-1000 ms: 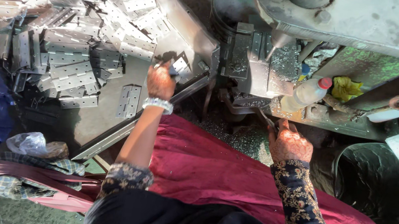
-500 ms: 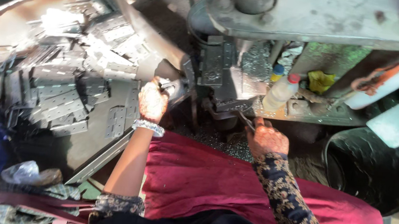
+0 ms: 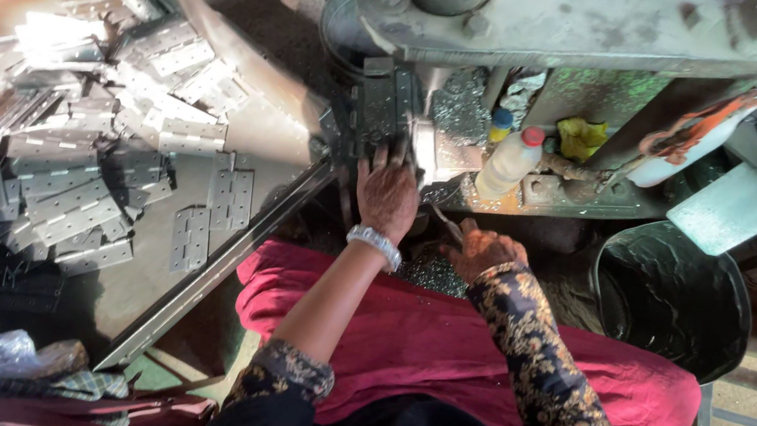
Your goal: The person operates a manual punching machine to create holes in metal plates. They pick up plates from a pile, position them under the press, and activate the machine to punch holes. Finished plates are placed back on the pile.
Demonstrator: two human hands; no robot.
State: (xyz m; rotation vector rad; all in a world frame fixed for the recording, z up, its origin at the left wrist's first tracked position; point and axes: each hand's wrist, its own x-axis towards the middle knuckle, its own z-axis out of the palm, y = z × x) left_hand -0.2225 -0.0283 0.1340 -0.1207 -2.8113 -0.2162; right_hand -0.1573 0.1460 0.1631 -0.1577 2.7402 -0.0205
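Head view: the left hand (image 3: pixel 387 194) lies flat with its fingers stretched out, pressing a dark metal piece (image 3: pixel 376 111) at the press (image 3: pixel 572 11), at 12 o'clock from the wrist. The right hand (image 3: pixel 482 250) is clenched on a thin tool (image 3: pixel 446 222). The hinges (image 3: pixel 85 146) are heaped at 9 o'clock, and a bucket (image 3: pixel 674 295) stands at 3 o'clock.
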